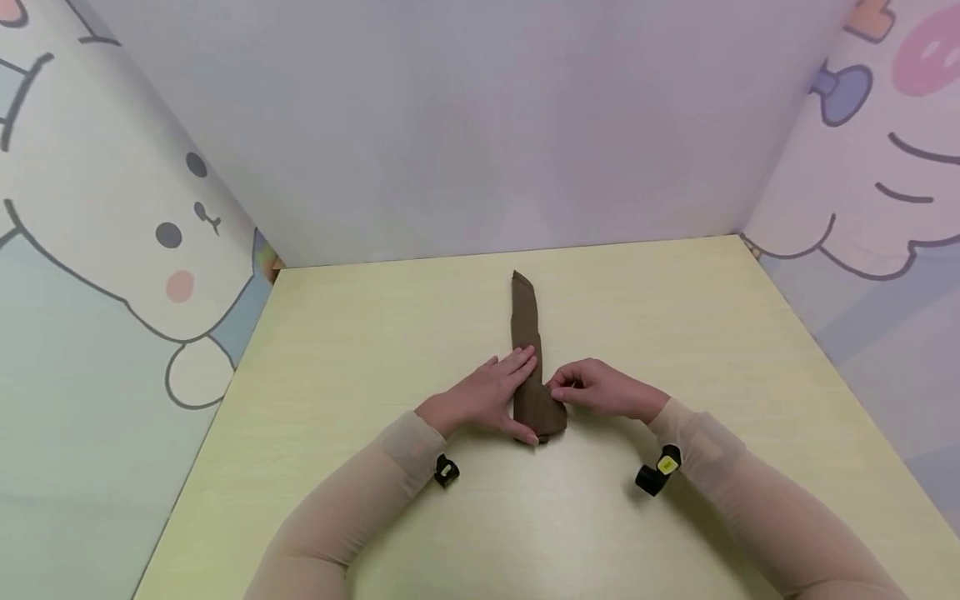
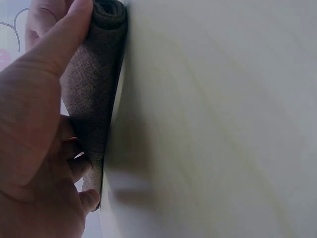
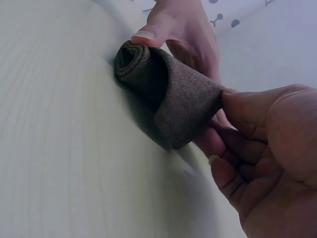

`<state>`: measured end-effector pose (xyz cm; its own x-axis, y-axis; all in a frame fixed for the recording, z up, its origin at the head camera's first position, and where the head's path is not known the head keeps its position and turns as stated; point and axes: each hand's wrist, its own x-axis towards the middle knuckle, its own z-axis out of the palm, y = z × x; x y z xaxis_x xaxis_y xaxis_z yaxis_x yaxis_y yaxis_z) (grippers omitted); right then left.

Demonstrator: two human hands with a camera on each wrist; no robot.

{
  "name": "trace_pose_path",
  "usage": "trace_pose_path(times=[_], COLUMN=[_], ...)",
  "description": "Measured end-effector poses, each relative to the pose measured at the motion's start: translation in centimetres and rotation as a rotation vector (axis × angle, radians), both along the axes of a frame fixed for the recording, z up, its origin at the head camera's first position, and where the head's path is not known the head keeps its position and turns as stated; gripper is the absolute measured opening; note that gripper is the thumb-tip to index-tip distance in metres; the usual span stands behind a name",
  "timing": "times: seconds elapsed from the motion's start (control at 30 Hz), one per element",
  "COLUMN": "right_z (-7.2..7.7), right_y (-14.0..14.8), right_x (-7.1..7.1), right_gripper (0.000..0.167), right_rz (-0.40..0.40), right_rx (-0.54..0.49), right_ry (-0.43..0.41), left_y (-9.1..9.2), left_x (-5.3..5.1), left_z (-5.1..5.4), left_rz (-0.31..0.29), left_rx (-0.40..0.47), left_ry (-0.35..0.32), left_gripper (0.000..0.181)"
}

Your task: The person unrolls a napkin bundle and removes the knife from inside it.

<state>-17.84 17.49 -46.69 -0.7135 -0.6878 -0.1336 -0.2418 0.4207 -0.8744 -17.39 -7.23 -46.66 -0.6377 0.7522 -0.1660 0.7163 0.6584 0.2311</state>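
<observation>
A brown cloth (image 1: 527, 325), rolled into a long narrow strip, lies lengthwise on the table, with a loose flap (image 3: 190, 104) at its near end. Across the strip rests my left hand (image 1: 487, 396), fingers extended over the top and thumb at the near end. In the left wrist view that thumb (image 2: 74, 25) touches the coiled end of the roll. My right hand (image 1: 600, 389) pinches the flap's edge between thumb and forefinger on the right side. The right wrist view shows the flap standing away from the coil, with a hollow between them.
The pale wooden table (image 1: 360, 333) extends around the cloth to a plain back wall (image 1: 480, 125). Side panels with cartoon drawings (image 1: 180, 250) flank it left and right. A small black camera (image 1: 447, 471) is worn at the left wrist, another black device (image 1: 654, 477) at the right.
</observation>
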Motion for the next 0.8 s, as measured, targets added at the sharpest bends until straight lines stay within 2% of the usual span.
trace_pose_path(times=[0.3, 0.8], right_z=[0.0, -0.8], right_y=[0.2, 2.8], right_x=[0.0, 1.6], right_gripper=[0.011, 0.013], right_rz=[0.003, -0.001], right_rx=[0.043, 0.044], right_ry=[-0.02, -0.048], left_y=[0.0, -0.1], left_x=[-0.1, 0.3], left_z=[-0.2, -0.2], left_rz=[-0.002, 0.023], left_rx=[0.01, 0.02], left_ry=[0.015, 0.014], left_gripper=[0.125, 0.124])
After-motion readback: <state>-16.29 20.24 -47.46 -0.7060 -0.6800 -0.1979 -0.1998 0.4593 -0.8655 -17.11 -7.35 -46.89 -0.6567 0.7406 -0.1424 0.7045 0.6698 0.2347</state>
